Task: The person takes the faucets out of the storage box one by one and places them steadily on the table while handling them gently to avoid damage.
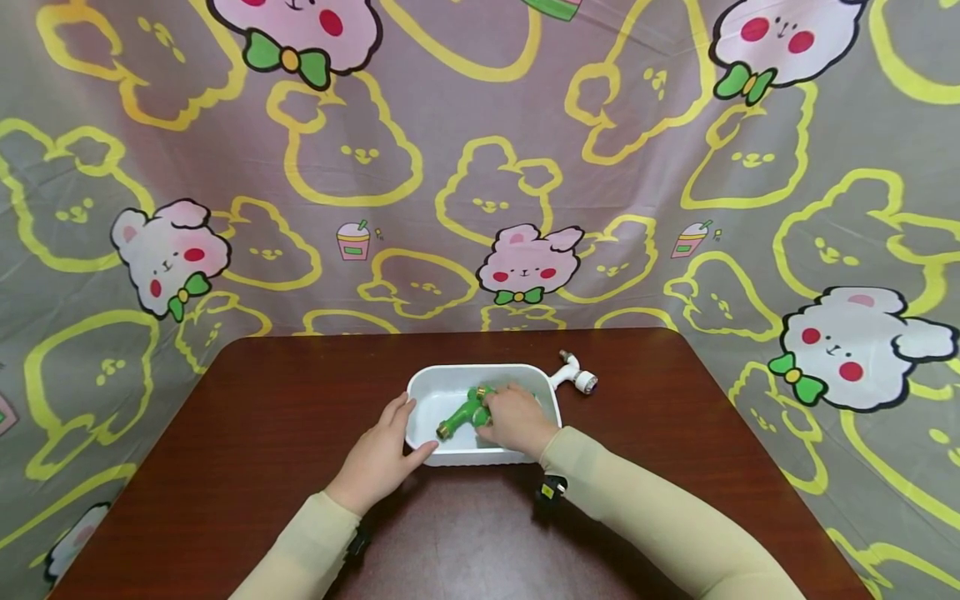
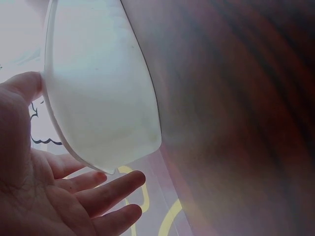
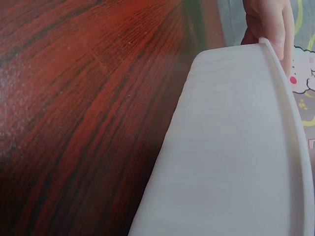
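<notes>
A white plastic basin [image 1: 480, 458] sits on the table, and a green faucet [image 1: 456, 418] with brass-coloured ends lies inside it. My right hand [image 1: 519, 421] reaches over the near rim and grips the faucet's right part, hiding some of it. The left hand [image 1: 378, 458] rests against the basin's left end. In the left wrist view that hand [image 2: 59, 196] has its thumb at the rim and its fingers extended, loosely spread near the corner. The right wrist view shows the basin's outer wall [image 3: 231, 147], with the left hand [image 3: 273, 24] at its far end; the right hand is out of that view.
A white faucet [image 1: 576, 377] lies on the table just right of the basin, close to its rim. The dark brown wooden table [image 1: 247, 467] extends around the basin. A patterned cloth [image 1: 420, 167] hangs behind the table and along both sides.
</notes>
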The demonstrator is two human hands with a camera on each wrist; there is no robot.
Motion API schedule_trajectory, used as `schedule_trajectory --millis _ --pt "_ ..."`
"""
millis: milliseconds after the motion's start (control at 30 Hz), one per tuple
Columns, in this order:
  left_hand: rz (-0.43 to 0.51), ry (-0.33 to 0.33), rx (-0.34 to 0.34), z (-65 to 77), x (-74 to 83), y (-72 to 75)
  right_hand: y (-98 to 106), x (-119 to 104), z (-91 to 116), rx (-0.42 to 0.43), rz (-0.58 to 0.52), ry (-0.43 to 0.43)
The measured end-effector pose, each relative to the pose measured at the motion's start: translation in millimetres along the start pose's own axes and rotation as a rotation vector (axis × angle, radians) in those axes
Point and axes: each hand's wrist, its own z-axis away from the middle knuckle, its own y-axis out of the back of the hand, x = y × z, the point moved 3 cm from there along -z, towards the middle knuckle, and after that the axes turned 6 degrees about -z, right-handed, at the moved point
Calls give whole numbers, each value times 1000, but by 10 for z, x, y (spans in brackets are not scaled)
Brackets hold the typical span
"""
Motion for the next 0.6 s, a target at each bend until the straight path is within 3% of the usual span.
schedule_trajectory --millis 600 --pt "-3 -13 6 -3 -13 -23 -46 24 -15 -5 -145 28"
